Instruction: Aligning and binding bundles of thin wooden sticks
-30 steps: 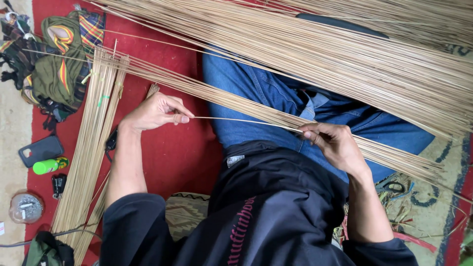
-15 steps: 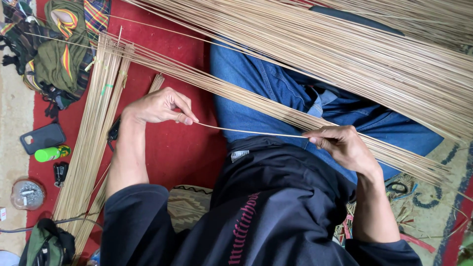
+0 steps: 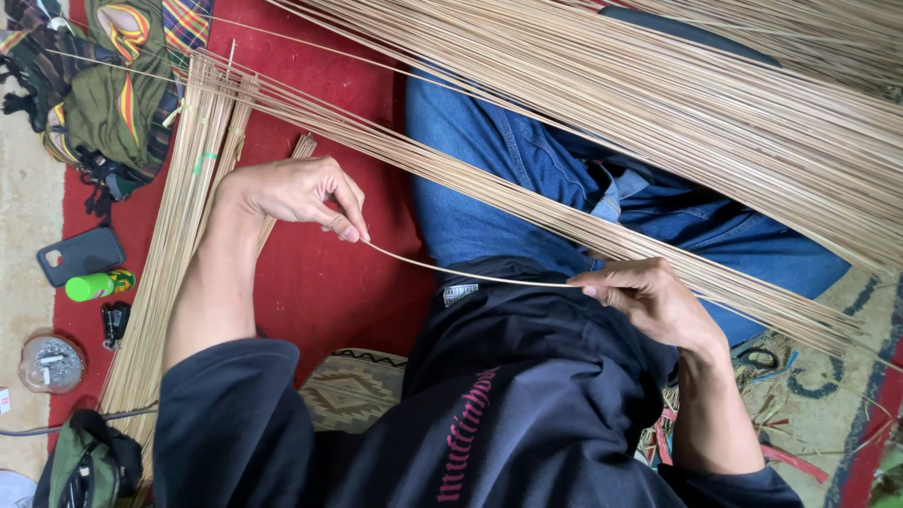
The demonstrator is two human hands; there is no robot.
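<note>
Honestly, that thin cane strip [image 3: 470, 273] looks risky: left hand [image 3: 292, 193] and right hand [image 3: 649, 301] both have fingertips pinched closed on its ends, just below the big cane bundle [image 3: 658, 103], so over-bending could snap it.

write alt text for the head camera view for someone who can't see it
Seen from above, a seated person stretches one thin pale strip between the left hand and the right hand, over a lap in blue jeans. Long bundles of similar tan strips fan across the legs. A dark phone and a green bottle lie at the red mat's edge.
</note>
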